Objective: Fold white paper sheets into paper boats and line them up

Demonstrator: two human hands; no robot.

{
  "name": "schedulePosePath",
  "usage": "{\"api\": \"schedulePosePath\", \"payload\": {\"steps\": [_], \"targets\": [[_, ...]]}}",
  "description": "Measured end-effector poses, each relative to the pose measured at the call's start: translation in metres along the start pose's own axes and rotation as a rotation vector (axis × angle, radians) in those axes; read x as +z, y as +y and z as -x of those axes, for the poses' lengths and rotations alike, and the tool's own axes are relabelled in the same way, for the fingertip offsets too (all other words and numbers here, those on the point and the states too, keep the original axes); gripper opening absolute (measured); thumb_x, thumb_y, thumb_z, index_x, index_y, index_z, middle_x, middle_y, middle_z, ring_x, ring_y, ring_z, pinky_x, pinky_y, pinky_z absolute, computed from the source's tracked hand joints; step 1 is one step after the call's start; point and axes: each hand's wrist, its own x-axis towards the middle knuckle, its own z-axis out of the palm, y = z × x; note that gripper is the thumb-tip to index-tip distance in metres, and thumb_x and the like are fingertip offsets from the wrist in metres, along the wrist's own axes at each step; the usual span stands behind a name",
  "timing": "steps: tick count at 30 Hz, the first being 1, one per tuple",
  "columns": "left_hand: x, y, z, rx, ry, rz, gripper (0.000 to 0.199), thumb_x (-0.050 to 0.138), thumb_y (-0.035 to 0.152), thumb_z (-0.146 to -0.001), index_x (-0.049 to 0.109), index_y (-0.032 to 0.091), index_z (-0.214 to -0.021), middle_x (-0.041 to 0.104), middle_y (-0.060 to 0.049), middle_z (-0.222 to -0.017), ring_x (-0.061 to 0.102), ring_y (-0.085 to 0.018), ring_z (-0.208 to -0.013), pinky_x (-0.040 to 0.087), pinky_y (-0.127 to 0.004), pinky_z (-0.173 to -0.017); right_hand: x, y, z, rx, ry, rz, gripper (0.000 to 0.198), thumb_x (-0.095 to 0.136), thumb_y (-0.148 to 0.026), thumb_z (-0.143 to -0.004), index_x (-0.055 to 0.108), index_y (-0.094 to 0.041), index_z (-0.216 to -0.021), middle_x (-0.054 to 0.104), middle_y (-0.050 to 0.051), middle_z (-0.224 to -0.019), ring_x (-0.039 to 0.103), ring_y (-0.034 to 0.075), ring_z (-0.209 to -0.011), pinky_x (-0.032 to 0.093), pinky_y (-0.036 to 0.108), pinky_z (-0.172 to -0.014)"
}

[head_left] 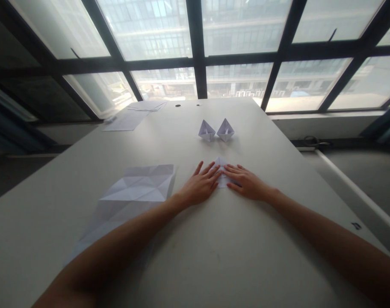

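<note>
A small piece of folded white paper (222,182) lies flat on the white table (195,252), partly hidden under my fingers. From the left, my left hand (200,185) rests on it with fingers spread and stretched out. My right hand (248,182) presses on its right side, palm down, fingers extended. The fingertips of both hands come close together over the paper's middle. Beyond it stand two folded paper boats, one on the left (207,131) and one on the right (225,130), each with a pointed peak.
A large creased sheet of paper (134,188) lies to the left, partly beneath my left forearm. Several flat sheets (127,119) are at the table's far left corner. Dark-framed windows (199,55) rise behind the table. A small dark mark (356,226) is near the right edge.
</note>
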Motion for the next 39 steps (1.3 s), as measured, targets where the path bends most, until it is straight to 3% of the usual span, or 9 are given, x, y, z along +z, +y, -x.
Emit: {"api": "schedulePosePath", "payload": {"steps": [6, 22, 29, 39], "targets": [[0.008, -0.007, -0.003, -0.02, -0.048, 0.148, 0.056, 0.029, 0.043, -0.104, 0.028, 0.017, -0.154, 0.028, -0.009, -0.159, 0.023, -0.02, -0.148, 0.02, -0.039, -0.121, 0.002, 0.001, 0.0, 0.021, 0.013, -0.004, 0.059, 0.054, -0.034, -0.094, 0.039, -0.021, -0.149, 0.039, 0.013, -0.153, 0.035, 0.027, -0.142, 0.029, 0.051, -0.117], [0.002, -0.006, -0.004, -0.02, 0.072, 0.151, 0.049, 0.049, 0.038, -0.098, 0.045, 0.021, -0.144, 0.05, -0.008, -0.146, 0.045, -0.023, -0.136, 0.038, -0.04, -0.113, -0.003, -0.001, -0.002, 0.081, 0.103, 0.0, 0.052, 0.066, -0.038, -0.087, 0.058, -0.022, -0.135, 0.062, 0.009, -0.135, 0.056, 0.026, -0.126, 0.042, 0.043, -0.108], [-0.002, 0.003, -0.005, -0.131, 0.146, 0.107, 0.032, 0.056, 0.034, -0.095, 0.061, 0.027, -0.127, 0.067, -0.003, -0.124, 0.06, -0.022, -0.114, 0.047, -0.037, -0.099, -0.002, -0.001, -0.003, 0.092, 0.169, 0.016, 0.028, 0.057, -0.025, -0.093, 0.069, -0.027, -0.118, 0.071, 0.003, -0.119, 0.065, 0.023, -0.112, 0.045, 0.038, -0.103], [-0.008, -0.006, -0.003, -0.361, 0.211, 0.081, 0.027, 0.049, 0.039, -0.099, 0.073, 0.029, -0.103, 0.072, -0.002, -0.096, 0.066, -0.02, -0.087, 0.049, -0.03, -0.074, -0.006, -0.002, 0.0, 0.235, 0.258, 0.037, 0.026, 0.048, -0.026, -0.097, 0.073, -0.025, -0.103, 0.075, 0.005, -0.104, 0.069, 0.022, -0.096, 0.049, 0.032, -0.086]]}}
